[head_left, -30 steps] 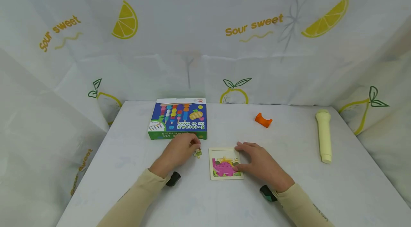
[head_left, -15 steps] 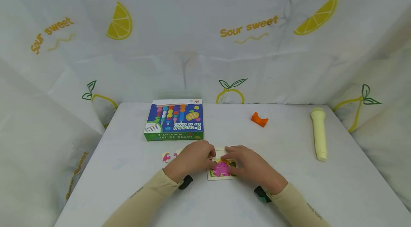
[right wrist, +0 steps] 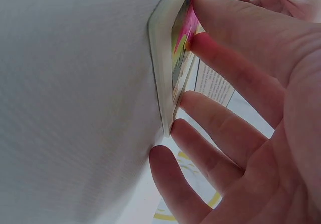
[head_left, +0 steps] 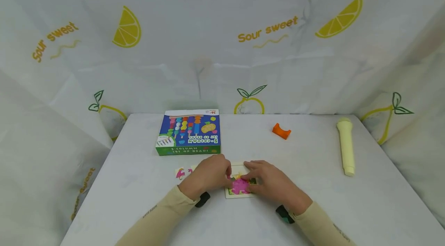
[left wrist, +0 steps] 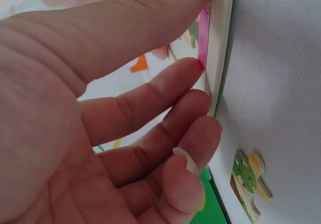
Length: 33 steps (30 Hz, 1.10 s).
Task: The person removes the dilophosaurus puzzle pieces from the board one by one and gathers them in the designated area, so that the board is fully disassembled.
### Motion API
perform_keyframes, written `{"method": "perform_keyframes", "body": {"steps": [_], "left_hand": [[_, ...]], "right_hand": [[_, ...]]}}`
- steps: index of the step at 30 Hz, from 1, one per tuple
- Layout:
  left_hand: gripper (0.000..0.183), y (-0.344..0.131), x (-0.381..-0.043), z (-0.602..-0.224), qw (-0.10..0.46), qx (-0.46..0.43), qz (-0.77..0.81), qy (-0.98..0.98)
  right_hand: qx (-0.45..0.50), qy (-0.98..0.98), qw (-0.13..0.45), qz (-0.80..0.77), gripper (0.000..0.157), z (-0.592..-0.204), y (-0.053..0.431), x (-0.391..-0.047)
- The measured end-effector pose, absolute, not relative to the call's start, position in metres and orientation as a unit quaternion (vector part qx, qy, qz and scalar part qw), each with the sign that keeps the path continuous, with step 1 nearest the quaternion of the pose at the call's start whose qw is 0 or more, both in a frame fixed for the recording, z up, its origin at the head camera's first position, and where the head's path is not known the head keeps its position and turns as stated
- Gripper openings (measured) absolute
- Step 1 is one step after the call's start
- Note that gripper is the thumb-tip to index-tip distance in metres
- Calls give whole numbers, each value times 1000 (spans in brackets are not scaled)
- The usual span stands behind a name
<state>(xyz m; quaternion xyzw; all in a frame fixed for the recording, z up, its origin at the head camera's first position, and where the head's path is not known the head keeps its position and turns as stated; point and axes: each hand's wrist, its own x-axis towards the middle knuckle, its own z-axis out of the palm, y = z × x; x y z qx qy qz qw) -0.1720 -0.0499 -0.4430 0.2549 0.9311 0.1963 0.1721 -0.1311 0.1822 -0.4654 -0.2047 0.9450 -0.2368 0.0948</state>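
Note:
A square puzzle board with a pale frame and a pink dinosaur picture lies on the white table, between both hands. My left hand is at its left side. In the left wrist view its thumb presses on the picture, the index fingertip touches the frame, and the remaining fingers are loosely bent. From the other side my right hand rests thumb and index finger on the picture, with further fingertips along the rim. Loose puzzle pieces lie left of the board, partly hidden behind my left hand.
Behind my left hand stands a blue and green bead-set box. An orange curved block sits farther back, and a pale yellow microphone-shaped object lies at the right. A printed white curtain hangs along the table's back edge.
My left hand has moved right from near the box, carrying a small puzzle piece, onto the board, uncovering loose pieces. My right hand stays at the board's right side, its fingers now further over the picture.

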Motion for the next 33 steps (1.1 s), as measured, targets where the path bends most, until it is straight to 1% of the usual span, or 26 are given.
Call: {"method": "perform_keyframes", "body": {"steps": [10, 19, 27, 33], "left_hand": [[27, -46, -171, -444, 156, 267, 182, 933], [28, -46, -170, -446, 174, 236, 217, 931], [30, -46, -171, -447, 186, 229, 228, 928], [16, -49, -174, -447, 185, 244, 247, 919]], "right_hand": [[-189, 945, 93, -248, 31, -466, 184, -129], [-198, 946, 87, -242, 31, -467, 183, -130], [-197, 946, 88, -243, 31, -467, 184, -131], [-201, 946, 84, -242, 32, -469, 183, -132]]}}
